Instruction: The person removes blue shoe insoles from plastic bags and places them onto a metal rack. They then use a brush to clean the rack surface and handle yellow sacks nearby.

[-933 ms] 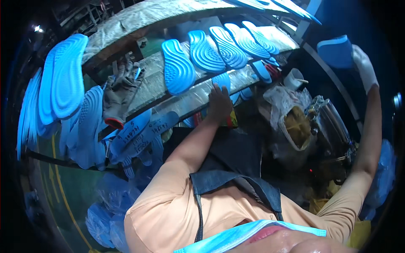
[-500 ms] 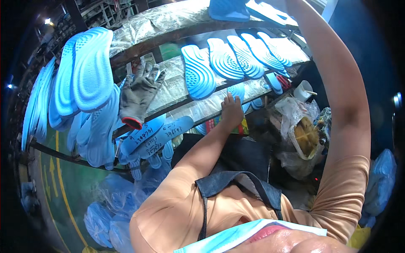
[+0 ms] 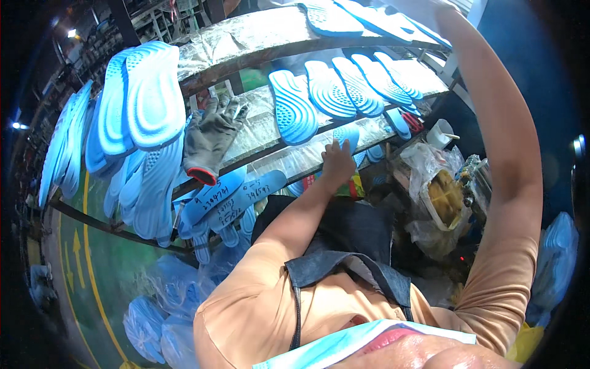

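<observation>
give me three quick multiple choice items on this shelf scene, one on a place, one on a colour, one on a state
1. Where does the grey work glove with the red cuff lie?
A. middle shelf
B. floor
C. inside a bag

2. What colour are the ribbed foam shoe soles?
A. red
B. light blue
C. black

3. How is the right arm posed?
A. hanging down
B. folded
C. raised to the top shelf

Answers: A, the glove rests on the foil-covered middle shelf; B, every sole is light blue; C, the arm stretches up to the top shelf, while the left hand touches the lower shelf edge.
</observation>
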A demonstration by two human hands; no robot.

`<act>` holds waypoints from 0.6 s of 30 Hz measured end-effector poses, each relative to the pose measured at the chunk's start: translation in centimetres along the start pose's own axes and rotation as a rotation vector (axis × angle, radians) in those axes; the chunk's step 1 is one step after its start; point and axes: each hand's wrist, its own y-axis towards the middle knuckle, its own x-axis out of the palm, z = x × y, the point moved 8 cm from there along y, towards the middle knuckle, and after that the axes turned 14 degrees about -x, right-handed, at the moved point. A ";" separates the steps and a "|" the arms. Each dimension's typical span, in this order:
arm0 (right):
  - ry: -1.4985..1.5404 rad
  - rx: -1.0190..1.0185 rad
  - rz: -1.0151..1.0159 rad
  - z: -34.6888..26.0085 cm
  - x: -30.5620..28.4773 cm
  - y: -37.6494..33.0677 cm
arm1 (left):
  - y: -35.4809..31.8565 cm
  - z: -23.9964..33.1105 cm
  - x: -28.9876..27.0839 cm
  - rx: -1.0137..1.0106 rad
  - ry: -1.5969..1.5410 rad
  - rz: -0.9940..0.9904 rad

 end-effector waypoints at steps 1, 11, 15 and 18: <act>0.004 -0.050 0.016 -0.8 -3.1 -3.6 | 0.0 3.9 0.5 0.093 -0.092 -0.026; -0.384 0.319 -0.002 -3.6 -9.3 -25.7 | -13.6 16.9 -12.9 -0.040 -2.005 -1.556; -0.273 0.650 0.020 -1.3 -11.5 -34.1 | -19.0 23.6 -14.1 -0.008 -1.992 -1.787; -0.403 0.500 -0.088 -0.4 -11.9 -36.8 | -20.9 26.9 -12.7 -0.056 -1.960 -1.919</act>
